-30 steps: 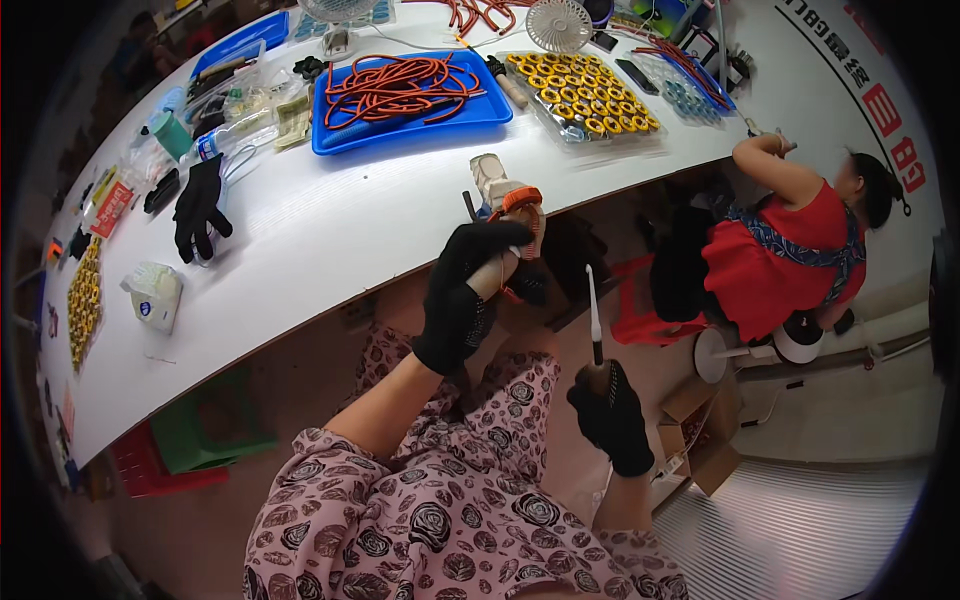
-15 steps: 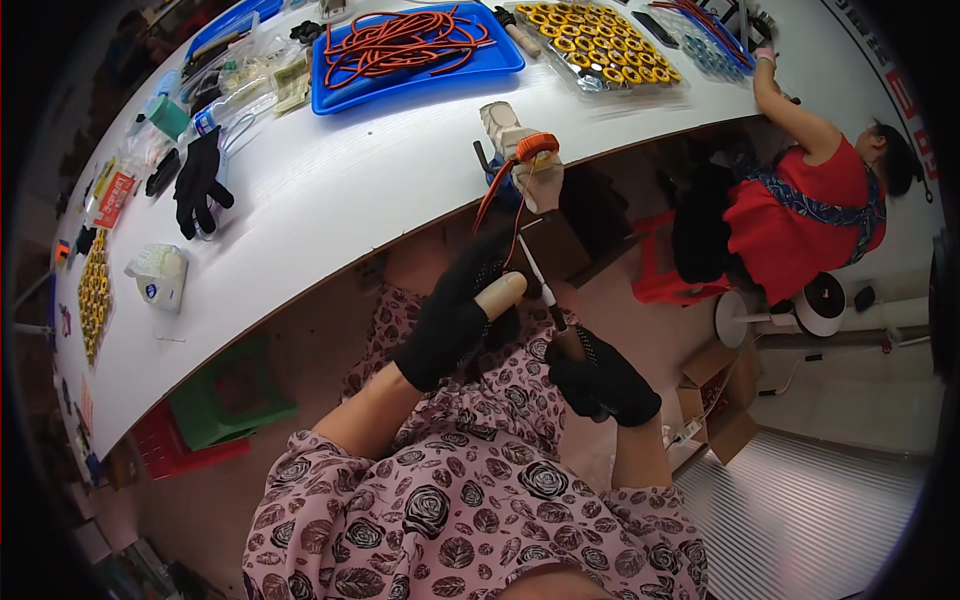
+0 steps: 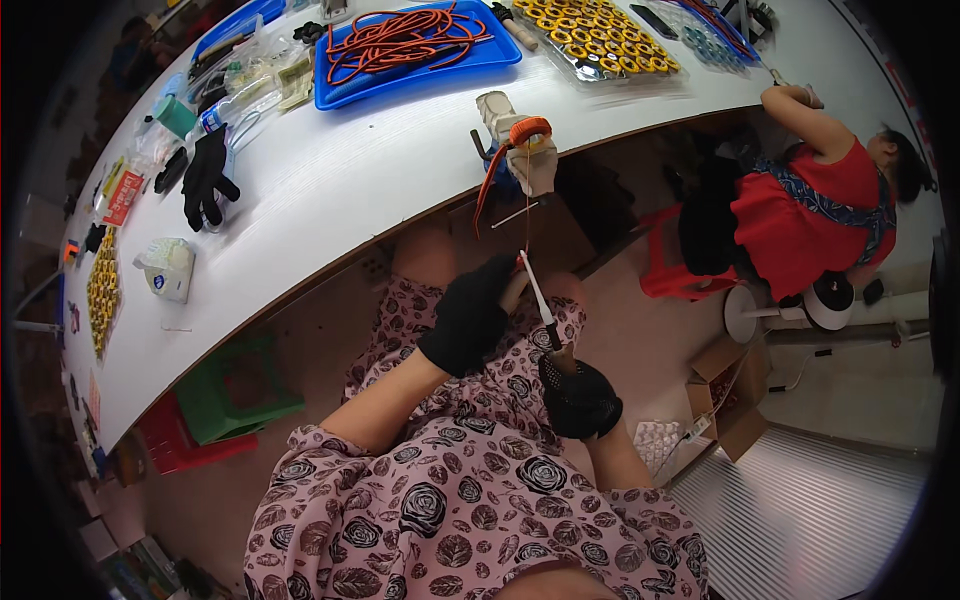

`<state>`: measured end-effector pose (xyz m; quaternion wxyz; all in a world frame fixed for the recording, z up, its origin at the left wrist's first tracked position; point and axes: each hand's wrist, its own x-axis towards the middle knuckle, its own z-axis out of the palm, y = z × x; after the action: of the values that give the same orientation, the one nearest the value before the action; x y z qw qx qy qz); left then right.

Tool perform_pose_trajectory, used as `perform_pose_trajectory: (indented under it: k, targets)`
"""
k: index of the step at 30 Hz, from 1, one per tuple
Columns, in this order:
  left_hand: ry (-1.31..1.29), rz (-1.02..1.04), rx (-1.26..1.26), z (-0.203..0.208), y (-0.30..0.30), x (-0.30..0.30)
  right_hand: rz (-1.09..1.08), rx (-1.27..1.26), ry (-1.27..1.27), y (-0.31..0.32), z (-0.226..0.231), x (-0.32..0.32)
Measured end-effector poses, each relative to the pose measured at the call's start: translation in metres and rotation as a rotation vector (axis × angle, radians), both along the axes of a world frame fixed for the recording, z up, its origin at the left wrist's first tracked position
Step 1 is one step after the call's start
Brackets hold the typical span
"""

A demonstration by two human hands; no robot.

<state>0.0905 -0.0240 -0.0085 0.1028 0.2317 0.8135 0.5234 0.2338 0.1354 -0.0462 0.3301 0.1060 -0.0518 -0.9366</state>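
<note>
1. Tool clenched in right hand, handle inside the fist, white shaft slanting up-left from it.
2. At shaft tip, just beside left hand: lower end of thin wire, running up to orange ring.
3. Left fingers curled near wire; can't tell whether grasping it.
4. Above both grips: ring at clamp, red lead hanging.
5. Farther up: blue tray.

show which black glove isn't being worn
The black fabric glove lying on the white table, left of the blue rectangular tray of orange wires; two others cover the left hand and right hand.
</note>
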Motion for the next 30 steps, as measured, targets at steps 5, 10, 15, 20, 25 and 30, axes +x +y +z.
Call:
perform_pose_trajectory:
  k: [5, 10, 15, 20, 25, 30]
  targets:
    - [0.479, -0.018, 0.089, 0.006, 0.002, -0.015, -0.182, 0.831, -0.219, 0.017, -0.008, 0.070]
    - [0.950, -0.148, 0.009, 0.030, 0.026, -0.048, -0.150, 0.457, -0.225, 0.029, 0.023, 0.119]
    - [1.095, -0.391, -0.220, 0.043, 0.042, -0.054, -0.100, 1.278, -0.182, 0.029, 0.067, 0.091]
    - [1.204, -0.271, -0.031, 0.077, 0.022, -0.062, -0.655, 1.609, -0.315, 0.032, 0.074, 0.029]
    - [0.398, 0.080, 0.775, 0.126, -0.002, -0.101, -0.391, 2.090, -0.048, 0.032, 0.058, 0.000]
    - [0.004, -0.081, 1.210, 0.122, -0.021, -0.225, 0.086, 2.007, 0.060, 0.028, 0.085, -0.050]
